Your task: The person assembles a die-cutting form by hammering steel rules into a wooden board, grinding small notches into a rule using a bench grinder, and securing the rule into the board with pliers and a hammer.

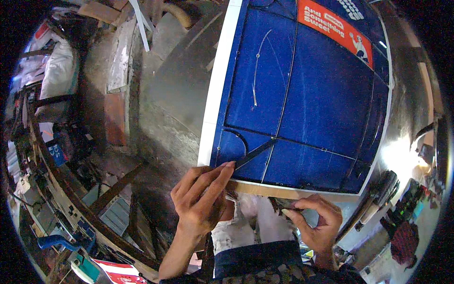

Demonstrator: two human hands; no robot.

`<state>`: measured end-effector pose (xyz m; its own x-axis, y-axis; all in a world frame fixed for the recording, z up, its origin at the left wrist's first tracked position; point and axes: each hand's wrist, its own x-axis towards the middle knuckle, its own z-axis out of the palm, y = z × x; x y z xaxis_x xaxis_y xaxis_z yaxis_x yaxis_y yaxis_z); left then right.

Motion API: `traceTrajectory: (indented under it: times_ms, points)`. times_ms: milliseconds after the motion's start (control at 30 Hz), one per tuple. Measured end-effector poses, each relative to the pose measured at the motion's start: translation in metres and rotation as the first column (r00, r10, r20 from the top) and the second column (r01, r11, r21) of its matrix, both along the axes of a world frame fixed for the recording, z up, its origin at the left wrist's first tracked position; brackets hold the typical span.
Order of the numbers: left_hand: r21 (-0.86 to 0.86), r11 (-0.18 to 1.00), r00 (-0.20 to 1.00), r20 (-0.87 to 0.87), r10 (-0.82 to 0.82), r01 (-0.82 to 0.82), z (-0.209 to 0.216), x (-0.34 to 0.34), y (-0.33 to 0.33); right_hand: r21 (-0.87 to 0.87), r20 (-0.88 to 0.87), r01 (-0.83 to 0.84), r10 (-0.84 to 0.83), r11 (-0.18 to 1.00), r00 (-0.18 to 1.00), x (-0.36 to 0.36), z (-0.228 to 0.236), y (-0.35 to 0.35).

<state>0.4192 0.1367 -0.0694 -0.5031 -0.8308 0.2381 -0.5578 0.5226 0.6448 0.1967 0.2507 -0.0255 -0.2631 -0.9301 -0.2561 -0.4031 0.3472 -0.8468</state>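
A large blue panel (312,113) with a white border lies in front of me, crossed by thin dark lines. My left hand (201,196) is at its near left corner, fingers closed together at the lower end of a flat black strip (255,154). This strip slants up and right across the blue surface to where two dark lines meet. Just below the panel's near edge, my right hand (318,220) curls with thumb and forefinger nearly together. A small dark thing by those fingertips is too unclear to name. A thin pale wire-like piece (257,71) rests on the panel.
An orange-red printed patch (336,33) covers the panel's far right. To the left are a wooden frame (71,184), a blue-handled tool (56,243) and a white sack (59,71). A bright light (404,158) glares at right, above a dark red cloth (405,242).
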Motion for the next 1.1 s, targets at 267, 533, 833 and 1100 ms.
traceTrajectory:
  times_ms: [267, 533, 833, 1100]
  points:
    - [0.044, 0.999, 0.997, -0.076, -0.026, 0.029, -0.003, 0.0, -0.01, 0.053, 0.0, 0.011, -0.011, 0.999, 1.0, 0.011, 0.002, -0.014]
    - [-0.001, 1.0, 1.0, -0.025, -0.003, 0.003, -0.003, -0.001, -0.005, 0.115, 0.031, 0.123, -0.128, 0.986, 0.991, 0.015, -0.002, -0.018]
    - [0.065, 0.998, 0.999, -0.043, 0.023, -0.021, 0.0, -0.001, 0.001, 0.098, -0.101, 0.158, -0.148, 0.983, 0.984, -0.003, 0.012, -0.048]
    - [0.022, 0.998, 0.999, 0.0, 0.051, -0.051, 0.0, 0.001, 0.002, 0.187, -0.348, -0.557, 0.585, 0.809, 0.733, 0.019, 0.041, -0.191]
